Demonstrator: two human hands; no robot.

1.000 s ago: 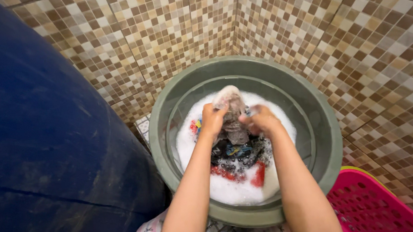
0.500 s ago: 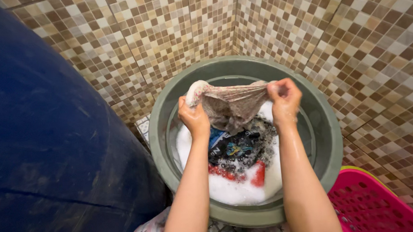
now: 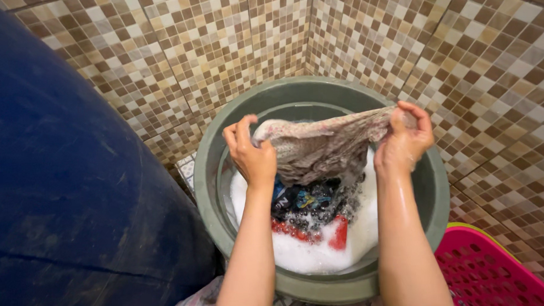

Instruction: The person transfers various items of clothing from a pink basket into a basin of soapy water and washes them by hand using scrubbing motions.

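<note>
Wet patterned cloth (image 3: pixel 326 146) is held stretched above the green basin (image 3: pixel 433 189); the left hand (image 3: pixel 252 155) is clenched on its left end, the right hand (image 3: pixel 406 143) is pinching its right end between thumb and fingers; the middle of the cloth sags toward the suds (image 3: pixel 308 254) and is seen dripping.

Below the cloth, dark and red garments (image 3: pixel 310 215) are lying half sunk in the foam inside the basin.

Risks, as judged: the cloth is soapy, so a loose pinch on the right end could let it slip and drop back into the water, with a splash thrown over the rim; if it is pulled harder between the two hands, the thin fabric could be strained or torn; drips carried past the rim would wet the floor and make it slick.

Surface and room: the basin is set in a corner on a floor of small brown, beige and white mosaic tiles (image 3: pixel 514 181); the walls (image 3: pixel 220 46) are covered in the same mosaic; a large dark blue barrel (image 3: pixel 62 190) is standing just beside the basin on the left; a pink perforated basket (image 3: pixel 487 272) is seen at the lower right, near the basin.
</note>
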